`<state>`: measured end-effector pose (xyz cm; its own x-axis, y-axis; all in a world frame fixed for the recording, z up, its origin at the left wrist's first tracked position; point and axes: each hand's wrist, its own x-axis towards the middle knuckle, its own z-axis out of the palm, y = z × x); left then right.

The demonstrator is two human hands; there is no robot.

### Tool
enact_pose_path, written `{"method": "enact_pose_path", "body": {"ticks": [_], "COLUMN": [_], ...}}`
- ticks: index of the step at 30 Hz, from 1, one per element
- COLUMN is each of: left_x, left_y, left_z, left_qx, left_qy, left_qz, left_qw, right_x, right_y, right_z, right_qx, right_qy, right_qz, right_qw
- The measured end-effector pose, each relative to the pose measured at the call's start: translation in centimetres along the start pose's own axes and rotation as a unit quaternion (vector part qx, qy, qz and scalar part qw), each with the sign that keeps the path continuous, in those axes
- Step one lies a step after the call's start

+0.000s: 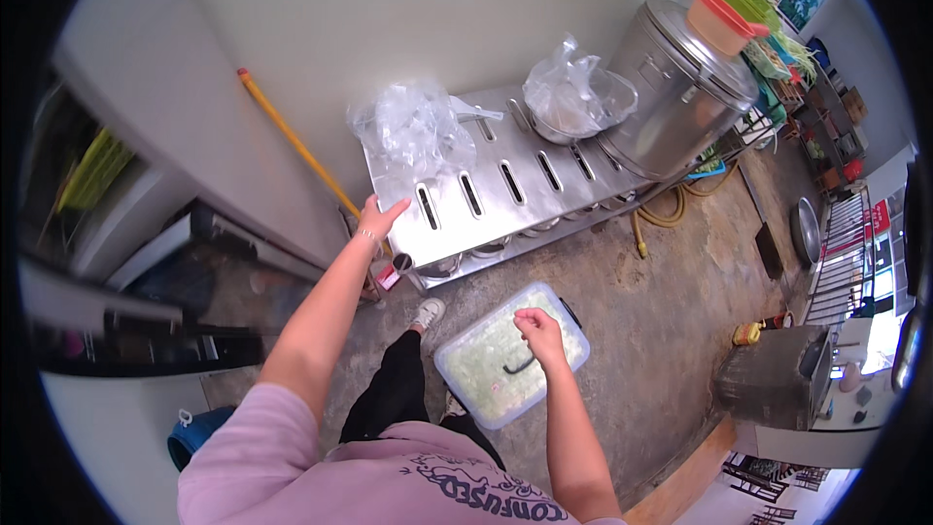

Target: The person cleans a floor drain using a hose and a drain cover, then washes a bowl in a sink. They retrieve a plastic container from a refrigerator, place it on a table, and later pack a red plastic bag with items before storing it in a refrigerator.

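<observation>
My left hand (383, 219) is at the near-left corner of a slotted stainless steel bench (474, 226), fingers spread and holding nothing. Whether it presses on the metal is hard to tell. My right hand (541, 335) appears above a lidded, translucent plastic storage box (477, 379) on the floor, its fingers loosely curled. I cannot see whether anything is inside them. Pale green pieces show through the lid. A black handle (519, 366) curves up from the lid, partly behind my right wrist. Crumpled clear plastic bags (419, 131) lie on the bench's left end.
A bagged bowl (576, 106) and a large lidded steel drum (667, 95) stand at the bench's right. An orange colander (721, 22) tops the drum. A yellow pole (299, 142) leans left of the bench. A yellow hose (678, 208) and a shovel (767, 251) lie on the concrete floor.
</observation>
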<state>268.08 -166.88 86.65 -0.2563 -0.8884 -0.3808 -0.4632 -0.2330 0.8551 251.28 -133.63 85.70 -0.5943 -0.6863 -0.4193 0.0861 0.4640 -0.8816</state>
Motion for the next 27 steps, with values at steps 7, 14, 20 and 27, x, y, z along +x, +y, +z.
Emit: {"method": "enact_pose_path", "body": {"ticks": [7, 14, 20, 27], "left_x": [19.9, 11.2, 1.9, 3.2], "left_y": [0.3, -2.0, -4.4, 0.8], "left_z": [3.6, 7.1, 8.0, 4.1], "left_qx": [-0.053, -0.097, 0.062, 0.034], "left_qy": [0.216, -0.033, -0.14, -0.498], "left_qz": [-0.205, -0.015, 0.137, 0.066], "left_qw": [0.953, 0.995, 0.979, 0.864], "right_x": [15.2, 27.3, 23.4, 19.5], "right_y": [-8.2, -10.6, -9.3, -3.2], "right_z": [7.1, 11.7, 16.1, 10.8], "right_qx": [-0.165, 0.087, 0.062, 0.1], "right_qy": [-0.029, -0.054, -0.078, 0.13], "right_qz": [-0.095, 0.07, 0.07, 0.124], "right_qw": [0.981, 0.992, 0.993, 0.978]}}
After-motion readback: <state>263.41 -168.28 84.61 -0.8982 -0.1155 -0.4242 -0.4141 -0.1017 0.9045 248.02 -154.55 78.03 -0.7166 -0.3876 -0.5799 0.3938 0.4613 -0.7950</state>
